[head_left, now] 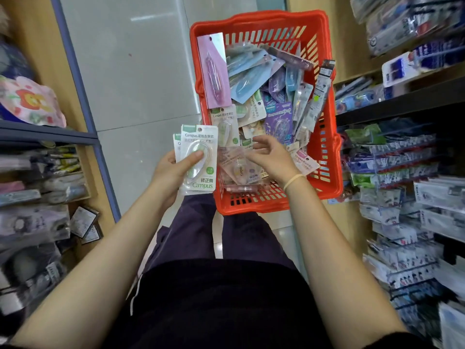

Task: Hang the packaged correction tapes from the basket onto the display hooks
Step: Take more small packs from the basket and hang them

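Observation:
A red plastic basket (327, 157) stands on the floor in front of me, full of several packaged correction tapes (254, 79) in pink, blue, purple and green. My left hand (173, 170) grips a small stack of green Campus correction tape packs (198, 159) just left of the basket, thumb pressed on the front pack. My right hand (273, 156) hovers over the near part of the basket with fingers loosely curled, touching a pink pack (236, 162) that lies on the pile. Display hooks (392, 157) with hanging packs are on the right.
Shelves of stationery rise on the left (47, 137) and right (402, 104). The grey tiled floor (130, 71) runs between them past the basket. My dark-clothed legs (226, 238) are below the basket.

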{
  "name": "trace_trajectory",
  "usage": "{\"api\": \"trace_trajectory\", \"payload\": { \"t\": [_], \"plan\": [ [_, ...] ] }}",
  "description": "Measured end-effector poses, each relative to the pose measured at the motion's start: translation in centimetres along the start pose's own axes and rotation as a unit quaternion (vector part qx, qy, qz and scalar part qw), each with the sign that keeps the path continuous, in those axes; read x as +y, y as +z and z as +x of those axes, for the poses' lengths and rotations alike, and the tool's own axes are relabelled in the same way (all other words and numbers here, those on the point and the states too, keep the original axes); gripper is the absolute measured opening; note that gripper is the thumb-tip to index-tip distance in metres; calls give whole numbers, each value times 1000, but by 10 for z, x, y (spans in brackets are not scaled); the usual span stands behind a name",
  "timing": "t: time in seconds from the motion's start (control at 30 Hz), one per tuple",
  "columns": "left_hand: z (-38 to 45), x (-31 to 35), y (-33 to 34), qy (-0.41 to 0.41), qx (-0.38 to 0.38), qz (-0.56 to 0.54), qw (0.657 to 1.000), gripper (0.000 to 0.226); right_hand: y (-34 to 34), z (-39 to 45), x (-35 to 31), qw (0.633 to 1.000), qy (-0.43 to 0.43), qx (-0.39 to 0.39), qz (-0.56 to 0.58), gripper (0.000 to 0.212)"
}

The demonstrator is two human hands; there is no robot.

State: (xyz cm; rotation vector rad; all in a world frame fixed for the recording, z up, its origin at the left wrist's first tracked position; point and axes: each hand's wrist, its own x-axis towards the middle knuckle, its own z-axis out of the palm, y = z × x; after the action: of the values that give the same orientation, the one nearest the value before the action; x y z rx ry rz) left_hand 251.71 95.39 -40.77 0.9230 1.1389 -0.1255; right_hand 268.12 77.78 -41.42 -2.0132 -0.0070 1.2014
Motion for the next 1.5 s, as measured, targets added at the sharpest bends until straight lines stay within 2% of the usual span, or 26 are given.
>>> {"api": "trace_trajectory", "payload": {
  "t": [0.07, 0.13, 0.27, 0.37, 0.53, 0.67, 0.8, 0.87, 0.93, 1.03, 1.17, 1.23, 1.3, 1.33, 1.43, 1.5],
  "plan": [
    [-1, -12, -12, -15, -3, -29, 999, 32, 11, 5, 12, 997, 8, -27, -72, 60],
    [-3, -22, -15, -34, -12, -59, 998, 39, 27, 8, 19, 993, 8, -57, -108, 62],
    [-2, -31, -12, -41, -32, -87, 995, 49, 43, 17, 24, 988, -5, 2, -152, 48],
    [0, -28, -9, -26, -40, -94, 994, 50, 36, 20, 27, 989, -11, 7, -146, 42],
    [6, -14, -9, -20, -47, -101, 994, 52, 8, 2, 12, 999, -9, 26, 17, 16],
    [9, 8, 3, -8, -46, -81, 996, 40, -20, -10, -15, 992, -27, 6, 120, 10],
    [15, 25, 16, 12, -32, -66, 997, 57, -32, -15, -39, 968, -37, -20, 248, 34],
    [15, 31, 25, 16, -44, -62, 997, 56, -28, -17, -49, 959, -35, -37, 279, 41],
    [16, 33, 34, 17, -81, -66, 994, 54, -18, -18, -54, 960, -42, -59, 269, 40],
    [14, 36, 45, 6, -145, -100, 984, 67, 8, -22, -65, 962, -47, -70, 258, 21],
    [15, 32, 47, 13, -107, -100, 989, 70, 42, -23, -70, 980, -58, -74, 174, 15],
    [19, 28, 40, 4, -68, -96, 993, 91, 48, -20, -68, 988, -37, -83, 127, 17],
    [23, 27, 30, -2, -44, -96, 994, 103, 44, -14, -66, 986, 10, -87, 143, 25],
    [25, 27, 23, 1, -31, -95, 995, 101, 41, -9, -64, 986, 20, -73, 146, 31],
    [32, 25, 5, 2, -6, -107, 994, 83, 32, 16, -47, 998, -2, 49, 42, 37],
    [35, 21, -5, 2, 4, -99, 995, 76, 33, 31, -37, 996, 9, 84, 6, 40]
  ]
}}
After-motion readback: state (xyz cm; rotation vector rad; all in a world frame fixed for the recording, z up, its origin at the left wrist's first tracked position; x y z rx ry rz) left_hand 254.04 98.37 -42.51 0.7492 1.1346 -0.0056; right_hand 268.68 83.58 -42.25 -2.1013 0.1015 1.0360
